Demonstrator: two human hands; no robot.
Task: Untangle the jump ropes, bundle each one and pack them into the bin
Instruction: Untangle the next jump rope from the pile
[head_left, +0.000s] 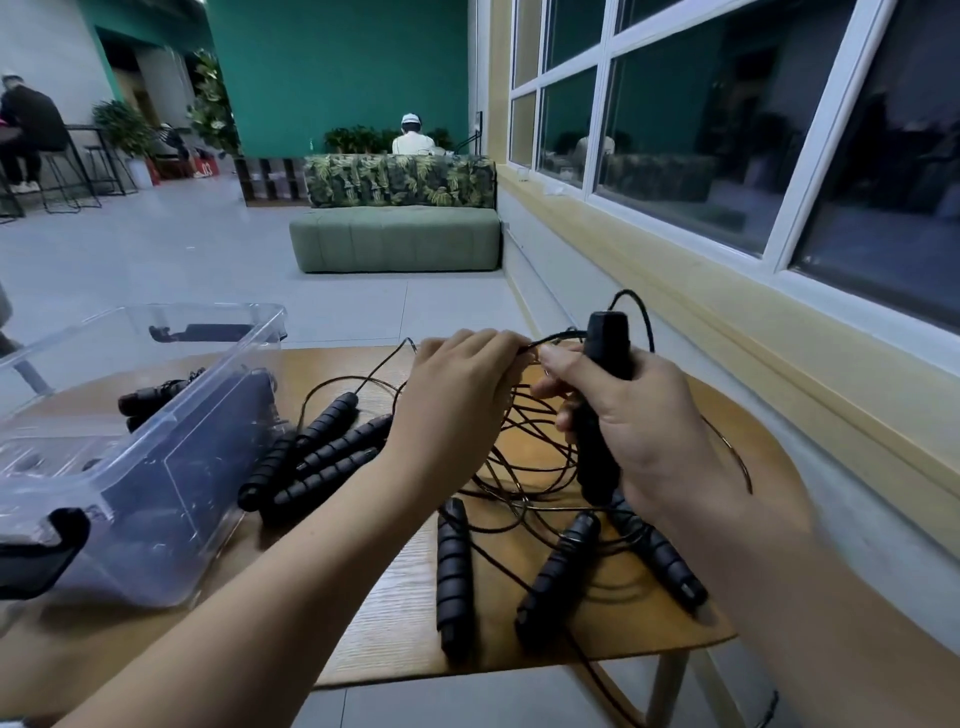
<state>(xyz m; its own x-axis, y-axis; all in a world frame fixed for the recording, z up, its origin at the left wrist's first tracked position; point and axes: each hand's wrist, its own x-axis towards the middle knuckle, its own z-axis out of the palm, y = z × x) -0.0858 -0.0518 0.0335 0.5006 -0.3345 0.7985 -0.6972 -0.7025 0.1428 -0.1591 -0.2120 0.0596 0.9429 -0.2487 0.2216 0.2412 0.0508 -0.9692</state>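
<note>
- Left hand (457, 384): fingers curled, tips pinching a thin black cord (555, 339).
- Right hand (644, 431): wrapped round an upright black handle (608, 338); thumb and forefinger also nip the cord, close to the left fingertips.
- Below the hands, the cord tangle (524, 457) lies on the wooden table (395, 623), with loose foam handles (322, 452) around it.
- Clear bin (171, 499) stands at the left. A dark bundle (150, 397) shows through it; inside or behind, cannot tell.
- Judged step: untangling, one rope being isolated.
- Next move calls for feeding this cord free of the loops, then coiling it.
</note>
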